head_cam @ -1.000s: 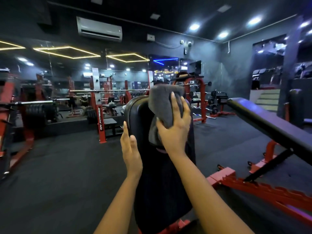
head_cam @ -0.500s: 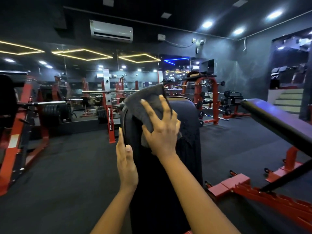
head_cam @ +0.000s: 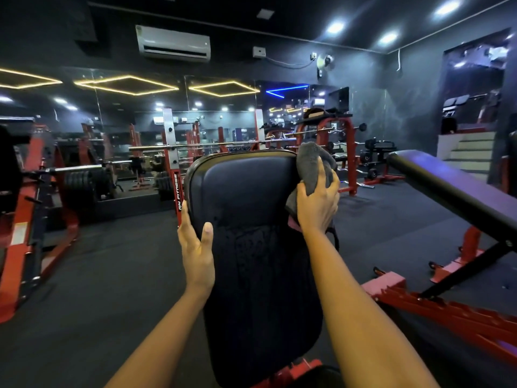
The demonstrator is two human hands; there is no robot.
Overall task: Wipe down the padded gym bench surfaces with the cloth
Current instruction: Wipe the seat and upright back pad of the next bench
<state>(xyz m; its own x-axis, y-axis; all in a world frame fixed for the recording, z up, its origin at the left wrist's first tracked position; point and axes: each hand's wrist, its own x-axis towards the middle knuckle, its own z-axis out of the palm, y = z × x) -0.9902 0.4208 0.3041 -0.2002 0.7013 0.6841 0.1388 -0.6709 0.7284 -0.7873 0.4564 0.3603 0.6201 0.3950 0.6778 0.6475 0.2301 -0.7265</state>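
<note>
Clutches cloth (head_cam: 310,161) in right grip (head_cam: 317,205) at right edge of bench pad (head_cam: 251,203); clasps left edge with left grip (head_cam: 198,253), fingers hidden.

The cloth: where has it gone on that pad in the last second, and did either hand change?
The right hand swept the cloth from the top of the padded backrest toward its left, then across to the upper right edge, where its fingers now curl round the cloth. The left hand stayed holding the backrest's left edge; the cloth was never let go.
</note>
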